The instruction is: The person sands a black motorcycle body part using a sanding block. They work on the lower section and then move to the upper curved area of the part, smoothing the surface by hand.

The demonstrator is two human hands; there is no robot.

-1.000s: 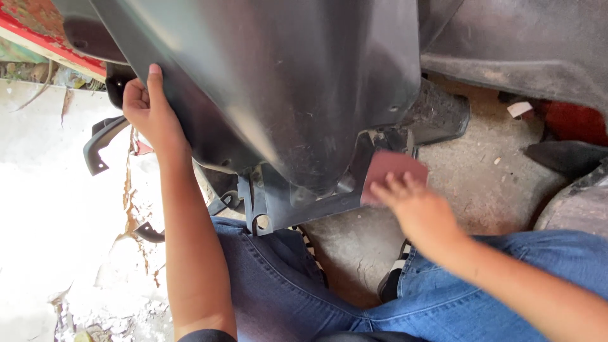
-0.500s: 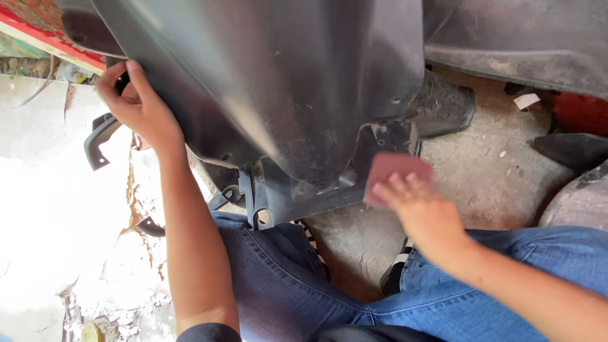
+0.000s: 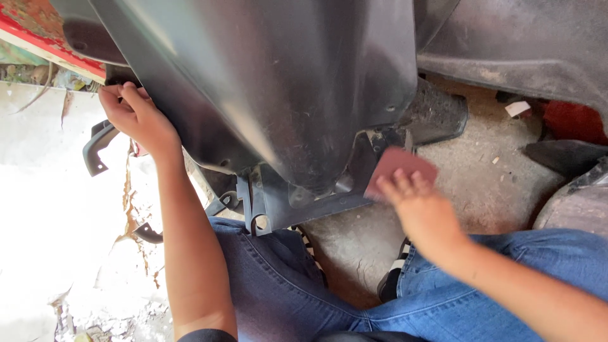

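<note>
Resting across the person's jeans-clad lap (image 3: 278, 285), the large black plastic body panel (image 3: 285, 95) is mid-sanding, by my reading: the right hand (image 3: 421, 206) lies with fingers flat and together on a reddish-brown sheet of sandpaper (image 3: 402, 166) against the panel's lower right edge. The left hand (image 3: 136, 117) is curled tight around the panel's left rim, steadying it. The next stroke likely calls for even pressure while that grip keeps the panel from rocking on the concrete floor (image 3: 481, 171).

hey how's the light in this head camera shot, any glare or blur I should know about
Head view: the pale concrete floor at lower left is blown out by sunlight; a soft sheen streaks the dark plastic panel; the right hand on the reddish sanding sheet is slightly motion-blurred; the left hand is sharper.
</note>
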